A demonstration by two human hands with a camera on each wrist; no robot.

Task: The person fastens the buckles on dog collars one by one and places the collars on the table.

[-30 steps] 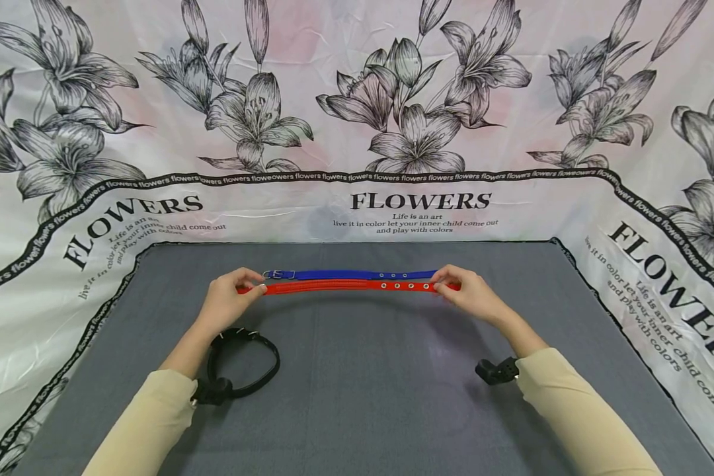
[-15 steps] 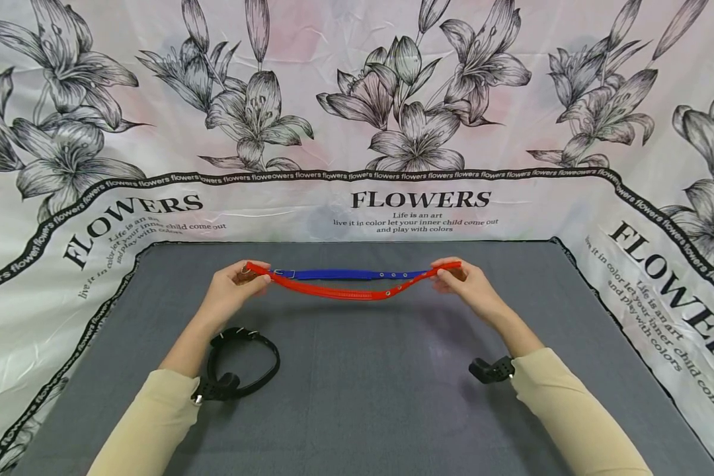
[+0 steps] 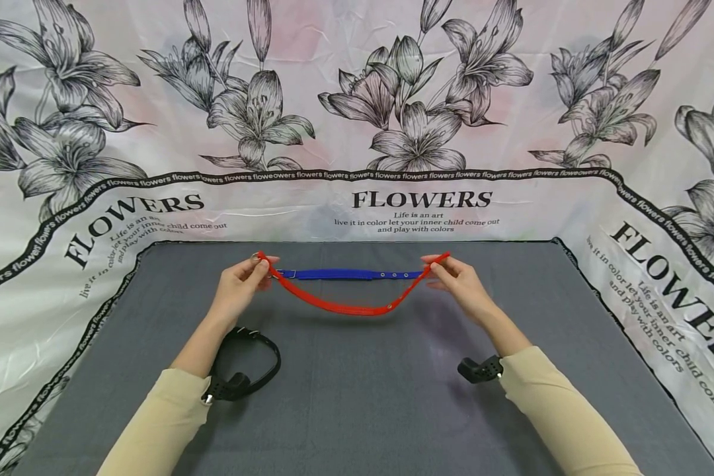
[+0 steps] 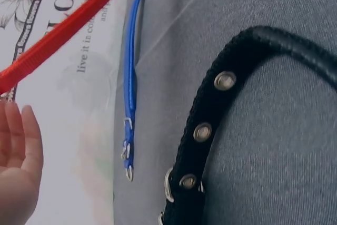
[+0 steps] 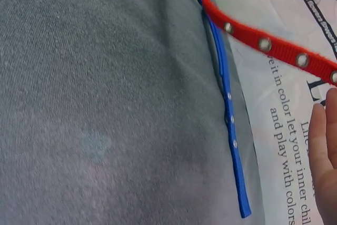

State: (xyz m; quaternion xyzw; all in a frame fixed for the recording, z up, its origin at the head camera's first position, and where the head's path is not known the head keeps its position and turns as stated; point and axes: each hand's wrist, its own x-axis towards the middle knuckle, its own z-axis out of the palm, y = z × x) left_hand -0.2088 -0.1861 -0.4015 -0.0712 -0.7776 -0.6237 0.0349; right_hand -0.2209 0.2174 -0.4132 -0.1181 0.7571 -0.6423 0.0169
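A red collar [image 3: 345,309] with metal eyelets hangs in a sagging curve between both hands, lifted over the table. At its buckle end, the left hand [image 3: 238,287] pinches it between thumb and fingers. The right hand [image 3: 461,284] pinches the opposite, eyelet end. Behind it a blue collar [image 3: 333,274] lies stretched flat near the far table edge, its buckle toward the left and its eyelets toward the right. In the right wrist view the red strap's eyelets [image 5: 265,44] show close to the right fingers [image 5: 318,140].
A black collar [image 3: 274,367], buckled into a loop, stands on the grey cloth [image 3: 357,396] by the left forearm. A flower-printed white sheet [image 3: 309,218] rises behind the table. Each wrist wears a black camera mount [image 3: 478,370].
The red collar has been raised off the table, in front of the blue one, and now sags deeper. Both hands have moved up and closer together.
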